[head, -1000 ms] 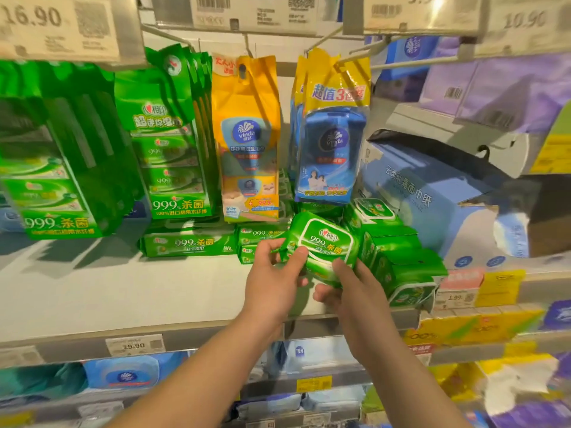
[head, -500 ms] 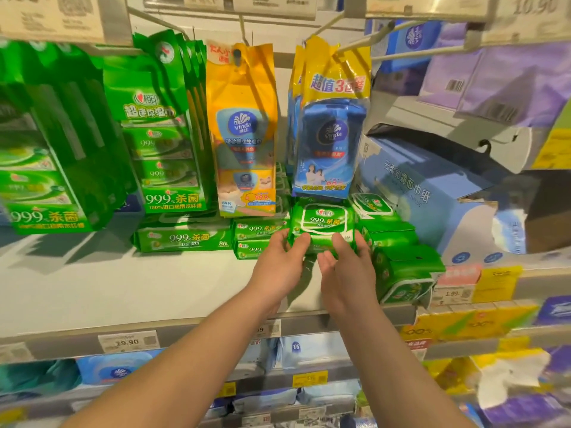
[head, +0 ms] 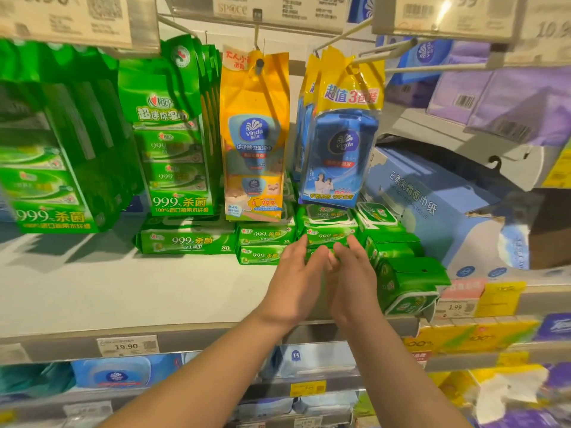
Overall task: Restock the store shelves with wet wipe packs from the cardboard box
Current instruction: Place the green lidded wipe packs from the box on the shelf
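A green wet wipe pack point(head: 327, 222) lies flat on top of a stack at the back of the white shelf point(head: 123, 291), under hanging blue packs. My left hand point(head: 293, 279) and my right hand point(head: 355, 282) reach in side by side, thumbs together. The straight fingers of both hands touch the pack's front face. More green packs point(head: 265, 236) are stacked just left of it. A row of green packs point(head: 401, 273) stands on edge to the right, running toward the shelf front.
A long green pack point(head: 185, 240) lies further left. Green multi-packs point(head: 173, 134), a yellow pack point(head: 255, 137) and blue packs point(head: 340, 156) hang from hooks above. A torn blue tissue carton point(head: 432, 205) fills the right. Bare shelf lies left of my hands.
The pack, held tilted in both hands in front of the stack, went back and down onto it. My fingers have let go and now lie straight against its front.
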Available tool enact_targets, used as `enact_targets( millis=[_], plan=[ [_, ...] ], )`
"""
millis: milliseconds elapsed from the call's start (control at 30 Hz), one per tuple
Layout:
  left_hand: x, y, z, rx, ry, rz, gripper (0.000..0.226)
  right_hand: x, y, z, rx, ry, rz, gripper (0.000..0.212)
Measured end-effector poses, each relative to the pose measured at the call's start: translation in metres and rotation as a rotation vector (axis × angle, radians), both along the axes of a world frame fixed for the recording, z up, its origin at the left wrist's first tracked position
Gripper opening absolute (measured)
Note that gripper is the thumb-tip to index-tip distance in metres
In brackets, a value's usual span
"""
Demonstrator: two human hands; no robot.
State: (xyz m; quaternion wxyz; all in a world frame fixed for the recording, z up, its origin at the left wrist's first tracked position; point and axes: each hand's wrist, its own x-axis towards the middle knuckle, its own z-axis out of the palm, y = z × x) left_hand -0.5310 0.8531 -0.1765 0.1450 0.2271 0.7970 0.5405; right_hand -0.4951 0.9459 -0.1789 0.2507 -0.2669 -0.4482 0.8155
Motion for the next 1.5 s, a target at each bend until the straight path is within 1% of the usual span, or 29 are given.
enact_targets(
  millis=[33,67,100,167,267,367,400,433,500,567,600,667,700,767,833,933,967,1033,1100,1167,1267,1333,1400,1433,1500],
  plan=[
    [0.000,0.000,0.002,-0.038,0.001,-0.017,0.066,-0.001,0.002,0.001,0.021,-0.021,0.017,0.060],
    [-0.001,0.000,0.001,-0.012,-0.024,0.009,0.056,-0.002,0.005,0.002,0.043,-0.046,0.039,0.060],
    [-0.002,-0.001,-0.001,0.019,-0.029,0.032,0.054,-0.003,0.008,0.002,0.062,-0.065,0.063,0.060],
    [-0.004,0.000,0.001,0.025,-0.080,0.015,0.056,-0.002,0.012,0.001,0.064,-0.075,0.101,0.061],
    [-0.003,-0.002,0.003,-0.025,-0.012,-0.042,0.058,0.003,0.015,0.000,0.071,-0.102,0.143,0.058],
    [0.000,-0.008,0.005,-0.051,0.012,-0.037,0.060,0.006,0.013,-0.002,0.128,-0.170,0.183,0.046],
    [0.001,-0.011,0.005,-0.057,0.017,-0.027,0.060,0.007,0.012,-0.003,0.181,-0.192,0.185,0.039],
    [0.004,-0.016,0.005,-0.066,0.034,-0.014,0.060,0.009,0.011,-0.003,0.290,-0.217,0.192,0.032],
    [0.009,-0.028,0.006,-0.098,0.075,0.012,0.061,0.014,0.005,-0.001,0.631,-0.282,0.239,0.024],
    [0.013,-0.043,0.006,-0.138,0.102,0.054,0.062,0.018,-0.001,-0.001,0.952,-0.316,0.271,0.030],
    [0.016,-0.051,0.005,-0.156,0.120,0.080,0.063,0.019,-0.005,-0.002,1.036,-0.292,0.280,0.032],
    [0.021,-0.070,0.004,-0.196,0.159,0.138,0.065,0.021,-0.017,-0.005,1.123,-0.235,0.281,0.030],
    [0.025,-0.081,0.003,-0.214,0.180,0.161,0.070,0.019,-0.023,-0.007,1.171,-0.237,0.291,0.031],
    [0.035,-0.106,0.004,-0.254,0.220,0.202,0.089,0.017,-0.038,-0.008,1.281,-0.312,0.380,0.039],
    [0.045,-0.135,0.004,-0.308,0.242,0.244,0.099,0.016,-0.056,-0.006,1.366,-0.376,0.495,0.053],
    [0.058,-0.180,0.000,-0.394,0.199,0.322,0.096,0.018,-0.093,-0.002,1.491,-0.396,0.584,0.078],
    [0.063,-0.197,-0.002,-0.417,0.185,0.362,0.097,0.021,-0.107,0.000,1.541,-0.403,0.604,0.081],
    [0.073,-0.233,-0.007,-0.457,0.171,0.443,0.102,0.026,-0.140,0.005,1.623,-0.422,0.665,0.071],
    [0.085,-0.271,-0.010,-0.502,0.158,0.508,0.101,0.031,-0.176,0.010,1.683,-0.414,0.713,0.064],
    [0.099,-0.312,-0.011,-0.548,0.115,0.575,0.096,0.036,-0.217,0.013,1.755,-0.387,0.755,0.064],
    [0.127,-0.378,-0.015,-0.589,0.054,0.693,0.090,0.042,-0.285,0.012,1.774,-0.311,0.842,0.065],
    [0.150,-0.422,-0.022,-0.598,0.018,0.787,0.091,0.047,-0.332,0.004,1.805,-0.217,0.879,0.072],
    [0.174,-0.464,-0.030,-0.597,-0.015,0.881,0.102,0.055,-0.381,-0.003,1.844,-0.140,0.937,0.084],
    [0.188,-0.484,-0.034,-0.595,-0.042,0.923,0.109,0.061,-0.406,-0.008,1.845,-0.136,0.990,0.084],
    [0.214,-0.524,-0.046,-0.593,-0.092,0.988,0.112,0.078,-0.455,-0.013,1.816,-0.067,1.082,0.091]
  ],
)
